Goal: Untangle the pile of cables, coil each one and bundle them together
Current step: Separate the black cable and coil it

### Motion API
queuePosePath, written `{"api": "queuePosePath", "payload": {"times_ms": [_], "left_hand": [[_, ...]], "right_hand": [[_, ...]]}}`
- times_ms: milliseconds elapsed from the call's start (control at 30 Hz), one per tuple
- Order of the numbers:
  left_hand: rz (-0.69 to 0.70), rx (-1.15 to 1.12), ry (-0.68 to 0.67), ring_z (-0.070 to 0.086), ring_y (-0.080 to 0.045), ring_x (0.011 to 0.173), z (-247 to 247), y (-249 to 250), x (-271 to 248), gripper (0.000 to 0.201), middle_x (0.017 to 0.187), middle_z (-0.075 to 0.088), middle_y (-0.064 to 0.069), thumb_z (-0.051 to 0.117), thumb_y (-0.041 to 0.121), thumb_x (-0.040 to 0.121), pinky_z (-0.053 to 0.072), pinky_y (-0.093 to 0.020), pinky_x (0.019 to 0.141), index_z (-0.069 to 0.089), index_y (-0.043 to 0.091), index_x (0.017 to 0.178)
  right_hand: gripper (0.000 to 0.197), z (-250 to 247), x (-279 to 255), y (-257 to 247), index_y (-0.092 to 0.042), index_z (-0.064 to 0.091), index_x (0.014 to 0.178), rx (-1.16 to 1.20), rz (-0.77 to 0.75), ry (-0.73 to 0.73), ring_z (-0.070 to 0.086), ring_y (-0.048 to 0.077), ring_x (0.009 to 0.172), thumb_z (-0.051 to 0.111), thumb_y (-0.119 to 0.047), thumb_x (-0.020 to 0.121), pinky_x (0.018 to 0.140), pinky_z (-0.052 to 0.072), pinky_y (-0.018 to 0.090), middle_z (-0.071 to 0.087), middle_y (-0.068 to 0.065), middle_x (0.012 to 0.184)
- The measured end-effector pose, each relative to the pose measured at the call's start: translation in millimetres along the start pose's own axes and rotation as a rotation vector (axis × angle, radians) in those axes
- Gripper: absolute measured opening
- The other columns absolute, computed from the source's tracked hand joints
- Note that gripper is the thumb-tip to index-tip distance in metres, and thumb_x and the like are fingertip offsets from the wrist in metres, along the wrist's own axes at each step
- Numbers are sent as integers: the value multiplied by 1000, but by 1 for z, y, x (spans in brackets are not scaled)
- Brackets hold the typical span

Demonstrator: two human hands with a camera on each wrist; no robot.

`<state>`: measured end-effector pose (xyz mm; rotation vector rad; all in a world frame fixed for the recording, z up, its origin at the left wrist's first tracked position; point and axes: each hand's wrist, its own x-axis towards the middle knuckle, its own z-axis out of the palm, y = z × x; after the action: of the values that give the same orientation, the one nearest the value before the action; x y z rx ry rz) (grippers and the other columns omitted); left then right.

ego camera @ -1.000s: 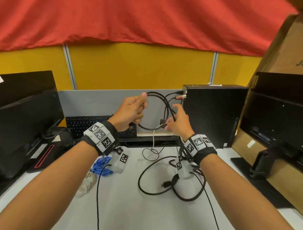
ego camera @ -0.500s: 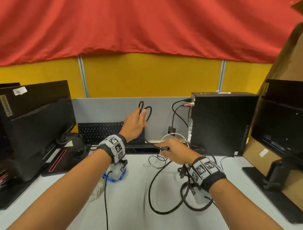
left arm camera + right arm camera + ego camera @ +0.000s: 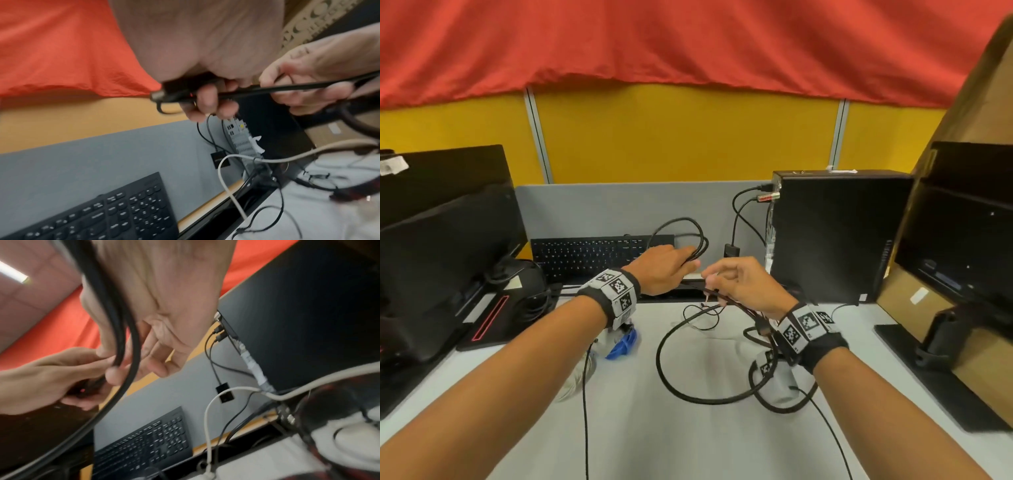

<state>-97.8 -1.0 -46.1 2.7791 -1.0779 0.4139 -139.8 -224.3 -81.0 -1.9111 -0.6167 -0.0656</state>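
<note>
black cable [image 3: 690, 240]: loops at frame centre above the table [image 3: 688, 445], tail trailing lower centre | left hand [image 3: 661, 269] gripping the loops | right hand [image 3: 743, 284] pinching the run | likely light, springy, floppy; hold where loops cross | keyboard [image 3: 592, 255] centre-left

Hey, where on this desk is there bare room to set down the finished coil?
Bare desk shows near the front edge, between the thin black cord on the left and the loose black cable loops on the right. It's crowded around the right hand and by the blue cable.
</note>
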Motion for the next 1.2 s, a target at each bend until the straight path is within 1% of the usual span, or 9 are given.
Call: {"api": "queuePosePath", "payload": {"times_ms": [167,367,500,633,733,933,1033,1100,1200], "left_hand": [[-26,597,4,65,-27,68,-2,-28,-12,40,78,68,-4,25,43,108,34,-33,57,52,15,117],[-346,589,-191,62,-23,71,7,-40,-18,56,80,63,-3,24,51,106,42,-34,64,64,13,98],[-513,227,-273,58,-20,64,10,-34,-6,71,69,59,-4,27,69,99,52,-37,70,54,11,69],[-479,-156,-327,42,-18,46,0,-29,2,72,50,43,-1,35,76,91,43,-29,60,40,16,53],[-472,-529,-317,27,-17,40,-9,-19,5,64,47,29,1,42,68,96,33,-25,48,37,19,56],[-452,-1118,-296,18,-13,45,-32,10,11,51,57,25,4,39,54,104,22,-22,39,42,24,63],[-458,-1372,-277,18,-9,41,-43,10,6,51,53,26,8,35,54,105,22,-21,35,45,23,66],[-459,-1551,-151,19,-7,37,-51,6,3,48,50,25,9,34,50,106,21,-20,34,43,21,68],[-445,-1783,176,20,-5,31,-66,-4,3,44,45,24,9,31,40,108,19,-18,33,37,21,68]], "right_hand": [[15,-41,-10,9,-16,80,92,-330,44,325,73,11,77,67,-23,97,83,58,31,77,-3,80],[28,-53,-17,-3,-13,80,92,-423,0,351,71,11,78,64,-35,99,84,58,34,74,-3,73],[46,-36,-18,-30,-13,79,96,-186,-108,97,74,12,84,57,-53,95,80,56,22,77,-5,84],[32,-26,-12,-45,-23,75,106,-394,-301,307,63,3,107,69,-50,90,95,49,28,71,-13,109],[36,-17,-6,-47,-17,71,116,-511,-437,366,59,11,119,75,-40,90,106,45,39,68,-5,120],[59,7,8,-16,-30,36,153,-506,-190,159,43,17,139,63,-26,100,115,38,39,50,-3,150],[54,7,11,-5,-28,41,148,-417,-127,233,63,10,103,60,-12,100,94,55,37,65,2,117],[43,4,12,2,-22,49,139,-342,-87,282,65,19,85,55,-4,100,81,59,42,66,8,94],[37,3,11,13,-15,51,134,-259,23,321,64,32,87,49,0,100,90,56,46,66,10,83]]}}
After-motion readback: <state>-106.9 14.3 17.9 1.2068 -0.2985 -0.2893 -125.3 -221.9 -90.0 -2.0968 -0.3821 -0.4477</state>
